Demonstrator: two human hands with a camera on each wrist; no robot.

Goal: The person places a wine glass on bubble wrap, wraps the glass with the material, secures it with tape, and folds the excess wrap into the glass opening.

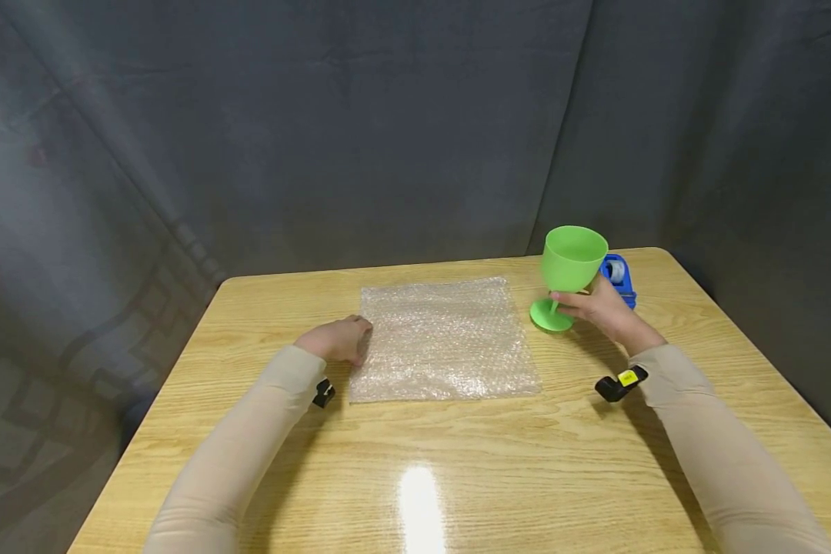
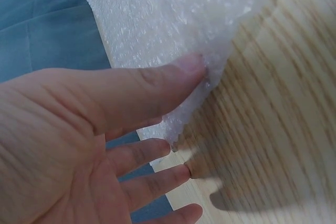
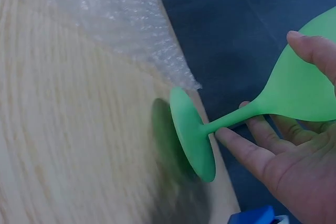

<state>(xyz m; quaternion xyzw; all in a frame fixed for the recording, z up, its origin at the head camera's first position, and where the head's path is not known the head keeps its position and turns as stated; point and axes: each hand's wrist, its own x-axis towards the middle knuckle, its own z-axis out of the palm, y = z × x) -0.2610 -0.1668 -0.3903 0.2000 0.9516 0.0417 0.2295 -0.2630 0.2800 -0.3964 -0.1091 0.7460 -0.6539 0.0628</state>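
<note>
A sheet of clear bubble wrap (image 1: 443,338) lies flat on the wooden table. My left hand (image 1: 339,339) is at its left edge; in the left wrist view the thumb (image 2: 173,77) rests over the wrap's edge, and the other fingers stretch out loosely near it. My right hand (image 1: 605,312) holds a green plastic goblet (image 1: 572,261), with fingers (image 3: 252,153) at the stem and the thumb against the bowl. The goblet is roughly upright, just right of the wrap. In the right wrist view its round foot (image 3: 191,135) appears slightly above the tabletop, casting a shadow.
Behind my right hand, a blue tape dispenser (image 1: 619,278) with a roll of tape stands near the table's back right corner. Dark grey curtains (image 1: 388,138) hang behind the table and along both sides. Bare wood (image 1: 498,477) stretches in front of the wrap.
</note>
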